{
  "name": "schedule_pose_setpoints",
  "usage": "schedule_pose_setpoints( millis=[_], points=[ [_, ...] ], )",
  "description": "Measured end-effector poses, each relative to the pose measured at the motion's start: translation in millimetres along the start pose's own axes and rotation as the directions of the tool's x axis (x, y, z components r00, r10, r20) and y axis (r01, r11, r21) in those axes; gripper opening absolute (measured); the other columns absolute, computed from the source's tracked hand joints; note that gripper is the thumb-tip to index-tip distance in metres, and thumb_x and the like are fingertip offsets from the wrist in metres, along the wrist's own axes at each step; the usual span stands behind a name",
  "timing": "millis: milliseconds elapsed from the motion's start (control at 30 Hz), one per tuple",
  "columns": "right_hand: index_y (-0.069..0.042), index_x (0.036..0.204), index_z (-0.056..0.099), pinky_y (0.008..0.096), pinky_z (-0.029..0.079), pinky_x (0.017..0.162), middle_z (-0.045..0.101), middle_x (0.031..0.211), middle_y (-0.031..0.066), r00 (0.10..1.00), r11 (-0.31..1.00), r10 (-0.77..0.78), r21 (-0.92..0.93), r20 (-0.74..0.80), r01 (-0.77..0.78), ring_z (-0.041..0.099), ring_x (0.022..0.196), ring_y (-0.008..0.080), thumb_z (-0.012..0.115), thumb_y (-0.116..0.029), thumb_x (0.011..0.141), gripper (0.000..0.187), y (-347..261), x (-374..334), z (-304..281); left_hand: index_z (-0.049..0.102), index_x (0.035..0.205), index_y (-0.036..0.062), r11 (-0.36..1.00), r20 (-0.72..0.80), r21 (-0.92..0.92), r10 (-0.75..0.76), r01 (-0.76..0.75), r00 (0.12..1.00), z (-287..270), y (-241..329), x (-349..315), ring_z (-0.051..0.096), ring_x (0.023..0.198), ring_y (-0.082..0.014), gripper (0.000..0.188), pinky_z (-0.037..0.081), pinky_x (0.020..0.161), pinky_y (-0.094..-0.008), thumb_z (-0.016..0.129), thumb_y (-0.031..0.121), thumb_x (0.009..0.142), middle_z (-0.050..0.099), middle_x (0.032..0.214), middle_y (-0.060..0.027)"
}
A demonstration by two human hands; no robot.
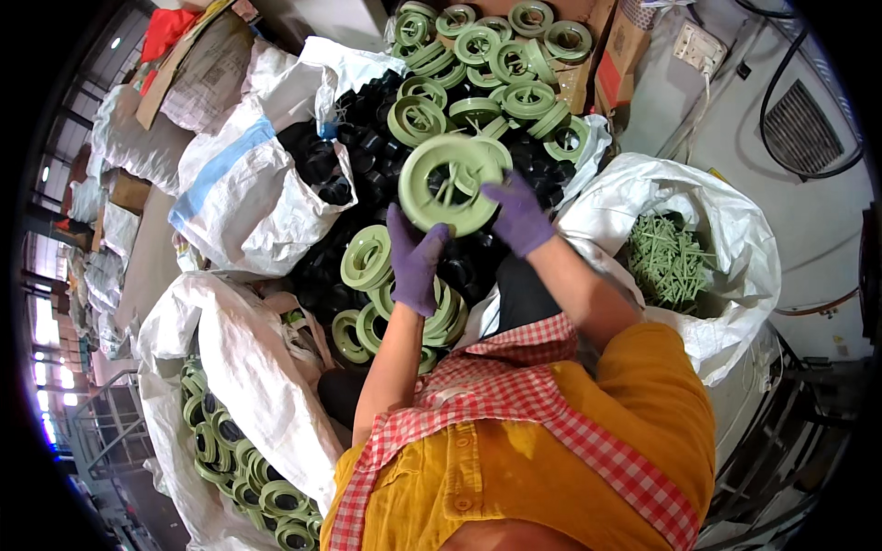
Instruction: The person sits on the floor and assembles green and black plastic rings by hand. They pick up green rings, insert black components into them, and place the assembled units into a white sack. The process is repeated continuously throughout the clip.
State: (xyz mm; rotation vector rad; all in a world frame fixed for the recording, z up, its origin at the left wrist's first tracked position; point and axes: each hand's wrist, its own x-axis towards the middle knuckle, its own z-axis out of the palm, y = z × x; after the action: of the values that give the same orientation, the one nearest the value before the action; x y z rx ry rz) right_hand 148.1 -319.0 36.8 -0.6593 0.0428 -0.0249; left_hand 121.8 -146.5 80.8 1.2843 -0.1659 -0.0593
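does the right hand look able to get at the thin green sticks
Probably yes: the white bag stands open beside the right forearm and the green sticks lie uncovered, though the right hand is busy at a green ring.

L hand (415, 266), purple-gloved, pointing up, thumb split off to R in a V, gripping from below; R hand (524, 219), same glove colour, a bit higher, reaching up-L, gripping from R side w/ fingertips partly hidden. Hands apart, out in front of torso (496, 468). L forearm (386, 363) bare, near vert; R forearm (583, 289) bare too, diag up-L
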Motion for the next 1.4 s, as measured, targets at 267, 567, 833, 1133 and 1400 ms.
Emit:
schedule_pose_setpoints(
  millis=[267,567,833,1133,1400],
  points=[
    [-0.006,0.134,0.037,0.0322,0.042,0.097,0.052,0.122,0.0046,0.923,0.954,0.194,0.157,0.333,-0.257,0.052,0.112,0.0157,0.06,-0.024,0.089,0.053,26,-65,53,0.048,0.125,-0.0016,0.993,0.089,0.112,-0.047,0.037,0.995,-20,16,-35,0.056,0.104,-0.0167,0.038,0.045,0.089,-0.0288,0.054,0.008,0.088,0.057,0.116,-0.0079],
    [-0.004,0.13,0.043,0.0253,0.044,0.085,0.056,0.109,0.0026,0.962,0.944,-0.134,-0.265,0.239,0.197,0.053,0.096,0.0095,0.065,-0.018,0.08,0.056,42,-83,80,0.052,0.115,0.005,0.974,-0.047,-0.05,-0.225,0.222,0.973,-50,-1,-26,0.059,0.093,-0.0147,0.036,0.049,0.078,-0.0295,0.048,0.034,0.093,0.06,0.106,-0.0079],
    [-0.007,0.101,0.058,0.0258,0.046,0.077,0.059,0.09,0.0007,0.999,0.98,-0.044,-0.193,-0.029,0.037,0.055,0.083,0.0088,0.053,-0.037,0.094,0.031,32,-51,80,0.047,0.119,0.0037,0.941,-0.192,-0.33,-0.141,0.071,0.971,-38,-1,-14,0.06,0.092,-0.0172,0.035,0.051,0.078,-0.0298,0.058,0.022,0.091,0.06,0.103,-0.0065],
    [-0.008,0.105,0.058,0.0297,0.047,0.068,0.057,0.076,0.0031,0.914,0.759,-0.387,-0.604,-0.12,0.242,0.055,0.071,0.0137,0.07,-0.022,0.08,0.031,-36,25,5,0.044,0.131,0.0006,0.972,-0.45,0.218,0.025,0.082,0.893,-170,-10,11,0.056,0.108,-0.0228,0.048,0.047,0.09,-0.0367,0.056,0.025,0.091,0.053,0.125,-0.0143],
    [-0.003,0.097,0.064,0.0333,0.049,0.077,0.066,0.094,0.0152,0.94,0.244,-0.178,-0.938,-0.292,-0.245,0.063,0.086,0.0244,0.068,-0.031,0.077,0.034,29,102,-121,0.052,0.123,0.0006,0.33,-0.234,0.942,0.518,0.061,0.823,-109,-9,0,0.04,0.123,-0.0369,0.054,0.03,0.104,-0.0418,0.068,0.024,0.078,0.047,0.128,-0.0234]
  ],
)
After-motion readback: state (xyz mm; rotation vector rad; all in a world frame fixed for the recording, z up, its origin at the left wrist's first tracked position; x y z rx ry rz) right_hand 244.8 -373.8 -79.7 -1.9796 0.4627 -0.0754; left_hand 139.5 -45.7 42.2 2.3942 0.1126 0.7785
